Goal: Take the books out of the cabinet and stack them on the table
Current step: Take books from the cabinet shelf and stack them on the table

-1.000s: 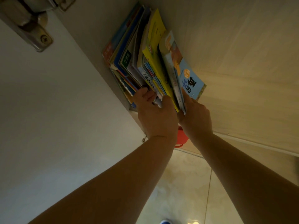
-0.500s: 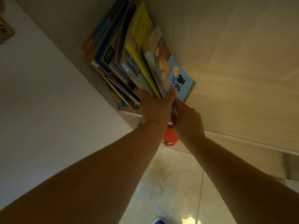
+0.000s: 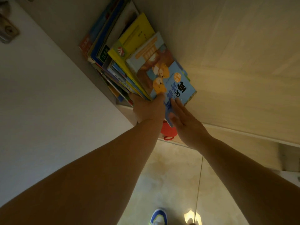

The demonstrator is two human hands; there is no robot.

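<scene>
A white cabinet door [image 3: 40, 103] fills the left side, a metal hinge [image 3: 7, 32] at its upper corner. Pale wood-grain panelling [image 3: 235, 62] spreads across the right, dimly lit in warm light. Below lies a glossy beige tiled floor [image 3: 175, 179] with a dark grout line and a bright reflection [image 3: 191, 215].

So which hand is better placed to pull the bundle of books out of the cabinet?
Left. The left hand already grips the lower edge of the colourful book bundle, while the right hand only lies flat on the blue picture book.
</scene>
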